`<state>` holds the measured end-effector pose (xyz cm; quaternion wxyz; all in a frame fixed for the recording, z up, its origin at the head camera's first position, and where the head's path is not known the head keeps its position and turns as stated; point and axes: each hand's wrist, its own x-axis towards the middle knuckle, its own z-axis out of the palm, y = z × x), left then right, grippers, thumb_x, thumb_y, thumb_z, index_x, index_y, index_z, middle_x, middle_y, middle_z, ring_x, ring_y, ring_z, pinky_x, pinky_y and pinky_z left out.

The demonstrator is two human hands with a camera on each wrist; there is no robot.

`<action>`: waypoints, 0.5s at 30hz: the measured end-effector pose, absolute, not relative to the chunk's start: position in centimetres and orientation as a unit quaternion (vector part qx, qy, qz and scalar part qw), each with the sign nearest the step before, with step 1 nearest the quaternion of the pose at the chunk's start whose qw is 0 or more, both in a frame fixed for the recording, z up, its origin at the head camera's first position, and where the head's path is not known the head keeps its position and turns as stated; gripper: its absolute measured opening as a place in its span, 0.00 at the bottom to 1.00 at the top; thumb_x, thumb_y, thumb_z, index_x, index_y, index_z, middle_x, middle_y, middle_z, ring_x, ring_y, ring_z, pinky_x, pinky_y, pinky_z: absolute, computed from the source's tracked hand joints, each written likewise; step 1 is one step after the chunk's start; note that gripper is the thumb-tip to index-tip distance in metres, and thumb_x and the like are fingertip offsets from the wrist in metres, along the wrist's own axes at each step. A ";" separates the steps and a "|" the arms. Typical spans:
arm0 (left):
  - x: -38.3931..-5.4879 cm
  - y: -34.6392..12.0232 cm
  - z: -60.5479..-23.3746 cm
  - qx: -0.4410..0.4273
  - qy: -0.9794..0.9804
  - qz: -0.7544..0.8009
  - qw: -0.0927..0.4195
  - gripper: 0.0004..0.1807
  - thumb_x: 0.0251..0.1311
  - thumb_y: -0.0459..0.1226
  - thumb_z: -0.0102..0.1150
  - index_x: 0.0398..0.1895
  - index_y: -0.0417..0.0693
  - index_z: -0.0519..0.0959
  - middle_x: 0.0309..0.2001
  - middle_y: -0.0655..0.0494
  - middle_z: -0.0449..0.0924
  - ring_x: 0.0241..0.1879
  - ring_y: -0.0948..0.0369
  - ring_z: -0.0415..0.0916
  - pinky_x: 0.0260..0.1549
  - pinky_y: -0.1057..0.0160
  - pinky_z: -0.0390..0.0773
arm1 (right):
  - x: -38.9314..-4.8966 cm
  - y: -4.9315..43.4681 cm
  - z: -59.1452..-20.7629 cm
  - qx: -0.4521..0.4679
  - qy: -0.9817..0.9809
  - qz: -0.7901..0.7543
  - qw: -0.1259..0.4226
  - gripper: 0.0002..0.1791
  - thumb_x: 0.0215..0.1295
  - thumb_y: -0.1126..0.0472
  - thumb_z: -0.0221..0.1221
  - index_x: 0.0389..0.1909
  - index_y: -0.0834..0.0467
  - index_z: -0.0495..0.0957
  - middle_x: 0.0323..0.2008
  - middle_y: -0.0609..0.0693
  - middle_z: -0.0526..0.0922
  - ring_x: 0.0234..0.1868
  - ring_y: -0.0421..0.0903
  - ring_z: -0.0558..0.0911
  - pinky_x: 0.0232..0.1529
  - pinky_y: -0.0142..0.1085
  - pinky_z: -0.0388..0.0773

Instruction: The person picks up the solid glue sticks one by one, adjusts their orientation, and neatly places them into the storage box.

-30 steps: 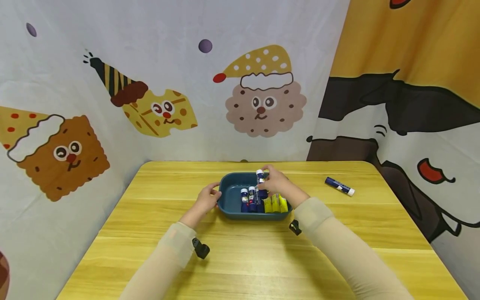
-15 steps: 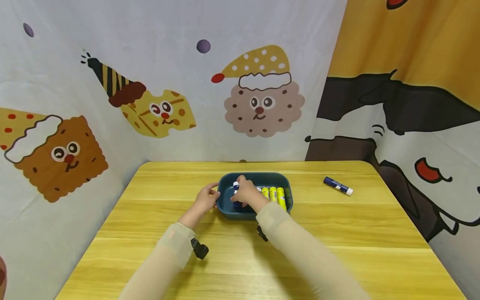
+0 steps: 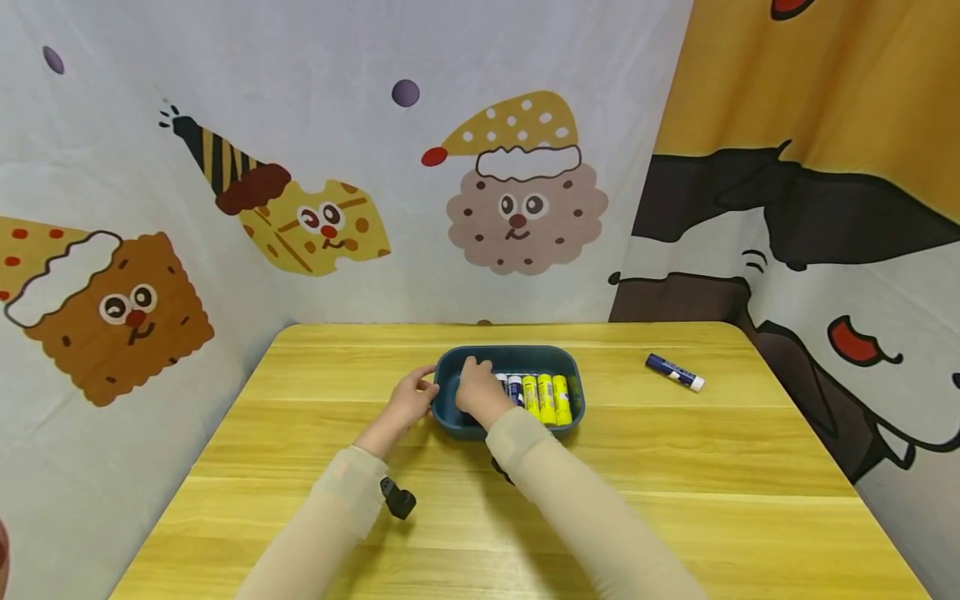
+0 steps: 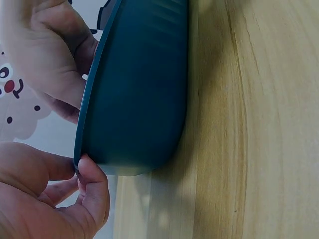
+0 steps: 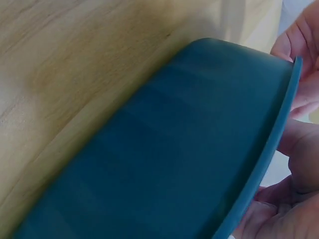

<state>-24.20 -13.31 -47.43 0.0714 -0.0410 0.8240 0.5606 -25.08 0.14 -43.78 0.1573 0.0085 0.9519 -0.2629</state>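
Note:
A dark teal plastic basin [image 3: 528, 360] stands on the table. My left hand [image 3: 408, 398] pinches its left rim, thumb and a finger meeting at the edge in the left wrist view. My right hand [image 3: 480, 392] reaches down inside the left half of the basin; its fingertips are hidden, and I cannot tell whether a glue stick is still in them. Just right of that hand, blue glue sticks [image 3: 515, 388] with white caps show partly. Three yellow glue sticks [image 3: 546, 400] lie side by side at the basin's right end.
Another blue glue stick [image 3: 675, 372] with a white cap lies on the wooden table [image 3: 675, 475], right of the basin. Behind the table hangs a cloth [image 3: 420, 250] printed with cartoon figures.
My right hand has carried a blue glue stick from the basin's middle to its left side and lowered it there, out of sight. My left hand stays on the rim.

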 end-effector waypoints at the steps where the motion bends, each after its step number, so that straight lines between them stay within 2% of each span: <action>1: -24.2 -13.4 -47.5 -0.039 0.823 0.562 0.071 0.22 0.66 0.31 0.51 0.64 0.41 0.68 0.37 0.43 0.71 0.19 0.60 0.69 0.20 0.60 0.78 | -25.1 0.1 -43.9 0.008 0.953 -0.260 0.153 0.42 0.58 0.64 0.63 0.70 0.63 0.53 0.66 0.67 0.57 0.45 0.57 0.77 0.44 0.45 0.80; 5: -24.3 -13.4 -47.5 -0.042 0.823 0.563 0.070 0.22 0.66 0.31 0.51 0.64 0.42 0.68 0.37 0.43 0.71 0.20 0.60 0.69 0.21 0.60 0.78 | -25.1 -0.2 -44.6 -0.005 0.962 -0.241 0.132 0.38 0.60 0.62 0.61 0.69 0.64 0.55 0.63 0.67 0.60 0.41 0.56 0.78 0.41 0.44 0.82; 11: -24.4 -13.2 -47.5 -0.057 0.829 0.551 0.074 0.23 0.67 0.30 0.50 0.65 0.42 0.67 0.39 0.44 0.71 0.21 0.60 0.68 0.24 0.57 0.79 | -25.3 -0.7 -45.5 -0.017 0.968 -0.224 0.108 0.37 0.62 0.56 0.60 0.68 0.66 0.57 0.63 0.67 0.61 0.46 0.59 0.79 0.46 0.48 0.80; 15: -24.3 -13.1 -47.4 -0.056 0.829 0.551 0.075 0.23 0.66 0.31 0.50 0.65 0.42 0.67 0.39 0.44 0.71 0.21 0.61 0.68 0.25 0.56 0.79 | -25.2 -0.9 -45.7 -0.029 0.976 -0.193 0.093 0.36 0.62 0.54 0.60 0.65 0.68 0.60 0.59 0.68 0.65 0.43 0.59 0.81 0.45 0.47 0.81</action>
